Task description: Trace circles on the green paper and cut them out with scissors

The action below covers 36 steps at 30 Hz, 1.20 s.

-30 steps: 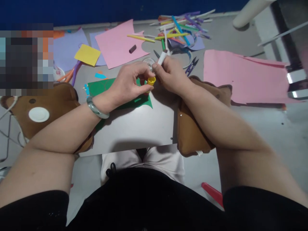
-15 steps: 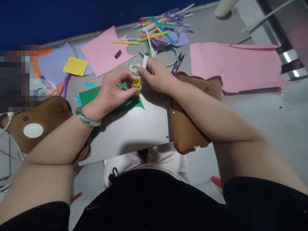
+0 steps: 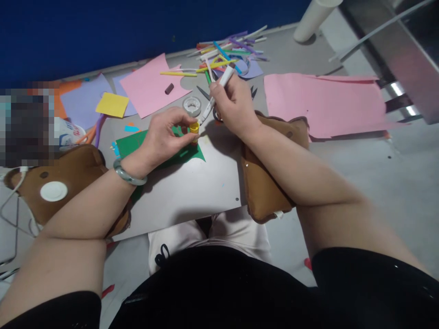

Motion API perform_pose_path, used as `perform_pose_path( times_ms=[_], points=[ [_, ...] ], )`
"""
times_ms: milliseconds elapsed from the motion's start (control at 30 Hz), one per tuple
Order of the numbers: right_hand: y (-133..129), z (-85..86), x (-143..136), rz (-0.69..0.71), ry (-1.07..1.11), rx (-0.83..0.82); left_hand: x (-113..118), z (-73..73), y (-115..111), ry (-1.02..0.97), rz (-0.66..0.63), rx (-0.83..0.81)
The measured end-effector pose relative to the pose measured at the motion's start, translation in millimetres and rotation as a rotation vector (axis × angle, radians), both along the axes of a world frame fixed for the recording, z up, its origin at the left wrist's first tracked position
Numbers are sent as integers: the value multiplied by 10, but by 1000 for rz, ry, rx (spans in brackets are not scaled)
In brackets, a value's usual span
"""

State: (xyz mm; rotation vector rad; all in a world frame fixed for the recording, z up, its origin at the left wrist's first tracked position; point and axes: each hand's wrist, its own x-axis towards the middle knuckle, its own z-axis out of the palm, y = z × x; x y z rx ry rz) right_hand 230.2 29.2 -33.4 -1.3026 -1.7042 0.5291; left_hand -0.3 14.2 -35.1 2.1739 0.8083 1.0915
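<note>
Between its thumb and fingers my left hand (image 3: 168,135) pinches a small yellow roll (image 3: 194,127), held upright over a green sheet (image 3: 132,142). To its right, my right hand (image 3: 235,100) is closed round a white marker (image 3: 219,87), whose tip points down to the left beside the roll. Whether the tip touches the roll I cannot tell. A roll of clear tape (image 3: 191,106) lies just behind the hands. The dark marker cap (image 3: 169,88) rests on pink paper (image 3: 154,84) farther back.
Pipe cleaners (image 3: 233,48) are heaped at the back. Brown cushions (image 3: 270,183) lie under both forearms. A large pink sheet (image 3: 322,105) is at the right. Left are a yellow note pad (image 3: 112,105), purple paper (image 3: 87,98) and a cup (image 3: 68,132). Scissors lie partly behind my right hand.
My right hand has moved a little right and tilted the marker, so its tip now shows beside the yellow roll. My left hand keeps its pinch. The whole view has shifted slightly.
</note>
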Motion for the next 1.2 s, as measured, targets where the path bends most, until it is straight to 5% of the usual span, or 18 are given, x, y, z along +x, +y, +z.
perform_pose_path(
  times_ms=[100,467,1200],
  points=[
    [-9,15,-4,-92,3,91,4,16,-35,17,19,10],
    [-17,2,-36,-74,-22,198,-1,26,-51,33,40,39],
    [-51,38,-32,-69,-28,206,-4,55,-88,-25,104,-38]
  ],
)
